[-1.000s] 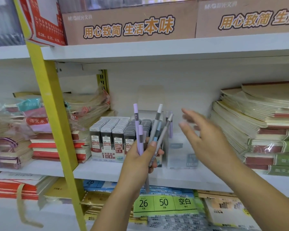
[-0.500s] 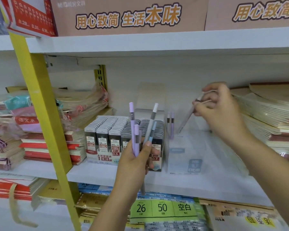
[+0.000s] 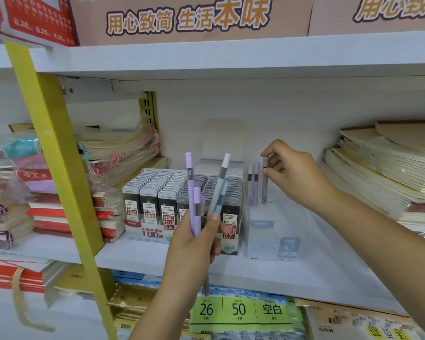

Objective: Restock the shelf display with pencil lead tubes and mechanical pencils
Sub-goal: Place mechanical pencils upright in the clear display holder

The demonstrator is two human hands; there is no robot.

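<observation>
The lead tube box (image 3: pixel 182 207) sat full on the shelf (image 3: pixel 138 256). The left hand (image 3: pixel 194 244) gripped spare pencils (image 3: pixel 207 192). The right hand (image 3: pixel 292 175) pinched one grey pencil (image 3: pixel 264 182) upright over the clear display case (image 3: pixel 272 231); best lowered straight beside the two standing pencils (image 3: pixel 253 185)

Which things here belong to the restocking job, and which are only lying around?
Job:
- pencils in left hand
- grey pencil in right hand
- clear pencil box
- lead tube display

Lying around:
- notebook stacks
- wrapped books
- green label
</observation>
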